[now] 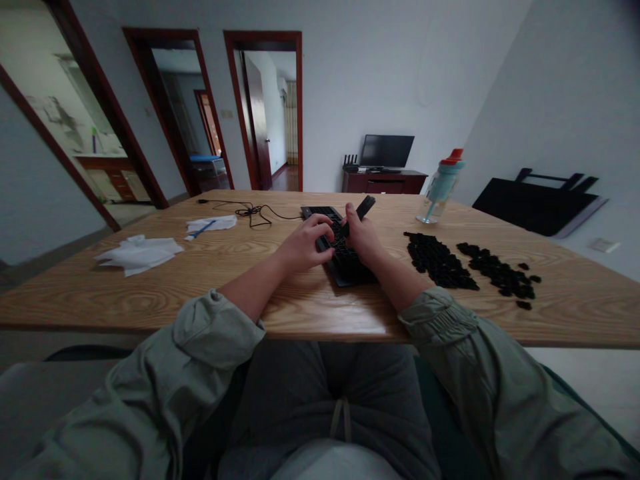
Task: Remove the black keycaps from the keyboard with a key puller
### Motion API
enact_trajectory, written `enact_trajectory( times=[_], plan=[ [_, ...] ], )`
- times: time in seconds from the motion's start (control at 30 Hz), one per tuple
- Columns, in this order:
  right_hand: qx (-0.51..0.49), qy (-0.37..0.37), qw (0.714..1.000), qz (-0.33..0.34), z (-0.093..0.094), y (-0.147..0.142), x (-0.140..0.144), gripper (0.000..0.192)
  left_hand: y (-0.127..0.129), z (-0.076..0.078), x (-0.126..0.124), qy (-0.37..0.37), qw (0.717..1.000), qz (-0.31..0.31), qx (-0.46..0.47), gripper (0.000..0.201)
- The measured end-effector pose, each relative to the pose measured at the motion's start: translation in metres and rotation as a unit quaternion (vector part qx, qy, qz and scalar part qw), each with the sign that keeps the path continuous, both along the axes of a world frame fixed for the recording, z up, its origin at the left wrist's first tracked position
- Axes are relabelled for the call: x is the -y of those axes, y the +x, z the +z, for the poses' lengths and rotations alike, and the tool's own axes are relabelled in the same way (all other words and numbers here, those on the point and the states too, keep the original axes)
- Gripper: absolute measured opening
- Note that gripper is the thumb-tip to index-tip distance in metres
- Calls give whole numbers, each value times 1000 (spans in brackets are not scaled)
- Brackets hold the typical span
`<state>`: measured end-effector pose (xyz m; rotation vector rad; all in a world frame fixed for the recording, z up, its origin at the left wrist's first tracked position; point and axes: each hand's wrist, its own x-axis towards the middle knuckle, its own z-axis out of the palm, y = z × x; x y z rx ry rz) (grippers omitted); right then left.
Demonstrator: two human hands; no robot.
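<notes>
A black keyboard (345,263) lies lengthwise before me on the wooden table, its keycaps apparently off across much of it, though my hands cover part. My left hand (307,243) is on its left edge, fingers bent and thumb pressed against it, holding the keyboard. Wrapped round a black-handled tool (367,205), my right hand (363,237) is above the keyboard's right side. The tool slants up and away; its lower end is hidden by the fingers. To the right, black keycaps (437,260) lie in a dense patch, with a looser group of keycaps (500,270) beside it.
A coiled black cable (255,212) runs left from the keyboard. White tissues (143,253) and a blue slim stick (203,229) lie on the left of the table (240,307). At the back right stands a clear bottle with an orange lid (440,190).
</notes>
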<state>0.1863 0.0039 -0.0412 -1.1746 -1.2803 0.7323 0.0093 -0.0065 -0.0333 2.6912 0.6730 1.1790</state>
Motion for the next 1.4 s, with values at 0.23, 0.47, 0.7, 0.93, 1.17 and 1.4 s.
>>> enact_trajectory(
  times=[0.23, 0.47, 0.7, 0.93, 1.17, 1.4],
  plan=[
    [82, 50, 995, -6, 1, 3, 3, 56, -1, -5, -13, -52, 998, 10, -15, 8],
    [181, 91, 979, -32, -1, 4, 4, 51, -2, -12, -25, -96, 993, 50, -49, 12],
    [202, 101, 973, -41, -4, 2, 2, 47, -2, -16, -29, -140, 985, 73, -75, 18],
    [246, 85, 966, -1, -8, -2, -1, 30, 0, -20, -34, -137, 984, 63, -97, 18],
    [303, 65, 950, 42, -17, 3, -9, 26, 0, -19, -33, -134, 982, 47, -124, 19],
    [325, 39, 943, 66, -19, 7, -13, 20, -1, -17, -33, -116, 980, 50, -157, 24]
  ],
)
